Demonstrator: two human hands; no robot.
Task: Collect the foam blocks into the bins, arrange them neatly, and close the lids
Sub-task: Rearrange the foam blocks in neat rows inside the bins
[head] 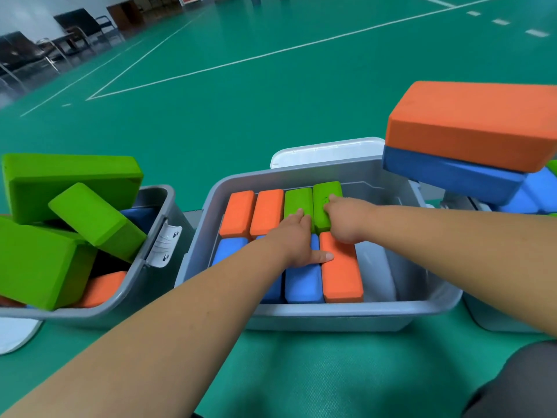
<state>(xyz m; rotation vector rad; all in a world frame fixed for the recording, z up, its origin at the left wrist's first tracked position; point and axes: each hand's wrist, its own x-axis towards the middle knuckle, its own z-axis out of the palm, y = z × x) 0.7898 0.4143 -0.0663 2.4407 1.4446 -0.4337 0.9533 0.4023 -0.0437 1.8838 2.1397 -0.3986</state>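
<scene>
A grey middle bin [331, 310] holds foam blocks standing on edge in two rows: two orange blocks [253, 212] and two green ones at the back, blue blocks [303, 283] and an orange block [342, 276] in front. My left hand [297, 241] lies flat over the blocks, fingers on the left green block [297, 200], thumb touching the front orange one. My right hand [346, 218] rests on the right green block [327, 191], which stands a little higher than its neighbour, fingers curled over its top.
The left bin [156, 206] is heaped with large green blocks [69, 179], plus blue and orange ones. At the right, an orange block [473, 122] sits on blue blocks in a third bin. A white lid [325, 152] lies behind the middle bin. Green sports floor all around.
</scene>
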